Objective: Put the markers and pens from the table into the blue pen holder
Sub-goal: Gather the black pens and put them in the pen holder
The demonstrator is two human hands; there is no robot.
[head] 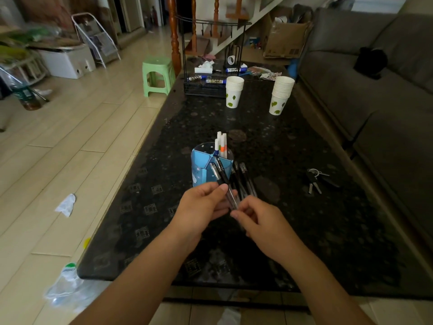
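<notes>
The blue pen holder (202, 168) stands near the middle of the dark stone table (316, 231). Three white markers (221, 144) stick up from its right rear compartment. My left hand (201, 205) is shut on a bunch of black pens (220, 175) whose tips point up over the holder's front rim. Several more black pens (243, 180) fan out to the right, and I cannot tell whether they are held or lie on the table. My right hand (260, 219) pinches the lower ends of the pens.
Two stacks of paper cups (234, 91) (281, 95) stand farther back. Behind them a black wire rack (206, 89) holds blue markers (215, 80). A bunch of keys (315, 179) lies at the right. A grey sofa (375, 78) runs along the right side.
</notes>
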